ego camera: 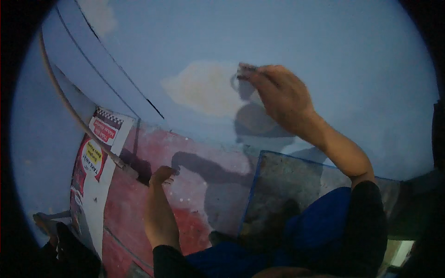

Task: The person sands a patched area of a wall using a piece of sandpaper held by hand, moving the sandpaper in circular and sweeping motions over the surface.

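Note:
My right hand (286, 93) is raised to a light blue wall (347, 69). Its fingertips pinch a small flat dark piece (247, 69), too blurred to name, at the right edge of a pale cream patch (201, 87). Shadows of the hand and of my head and arms fall on the wall below. Lower down on the left, my left hand (162, 175) is curled in front of the red painted lower band (194, 187). Whether it touches the wall or holds anything cannot be told.
A long brownish pole or pipe (69, 107) runs down to beside my left hand. Behind it hangs a printed banner (94, 156) bearing writing. Dark cables (114, 62) cross the upper left wall. A grey blue-edged panel (295, 173) stands below. Part of another person (74, 252) shows bottom left.

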`<state>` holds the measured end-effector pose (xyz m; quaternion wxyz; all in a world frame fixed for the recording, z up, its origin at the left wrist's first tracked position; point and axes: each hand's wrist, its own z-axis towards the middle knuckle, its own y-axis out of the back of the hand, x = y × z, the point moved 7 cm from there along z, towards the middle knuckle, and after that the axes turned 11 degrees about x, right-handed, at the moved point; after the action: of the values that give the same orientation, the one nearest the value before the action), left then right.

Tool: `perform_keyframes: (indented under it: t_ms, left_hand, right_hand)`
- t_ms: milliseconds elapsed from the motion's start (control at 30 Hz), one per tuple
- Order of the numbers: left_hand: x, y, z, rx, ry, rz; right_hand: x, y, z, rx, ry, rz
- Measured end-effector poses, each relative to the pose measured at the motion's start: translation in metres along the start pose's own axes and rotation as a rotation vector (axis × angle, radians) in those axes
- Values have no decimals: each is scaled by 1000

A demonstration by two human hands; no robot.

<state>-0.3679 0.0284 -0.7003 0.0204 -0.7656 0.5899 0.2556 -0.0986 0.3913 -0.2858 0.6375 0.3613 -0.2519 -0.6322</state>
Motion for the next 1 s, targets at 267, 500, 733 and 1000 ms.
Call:
perform_keyframes:
  t_ms: [267,500,733,1000]
  left_hand:
    - [-11,-10,-10,32,-58,-74]
    - [21,7,8,69,133,56]
    - [-2,-6,9,25,-24,36]
    - [-4,-4,17,74,99,267]
  right_hand:
    - [2,-88,-44,356,-60,0]
    - [4,2,4,-41,7,46]
    - [4,-64,-27,166,-18,-104]
    - [-4,-6,3,1,-36,43]
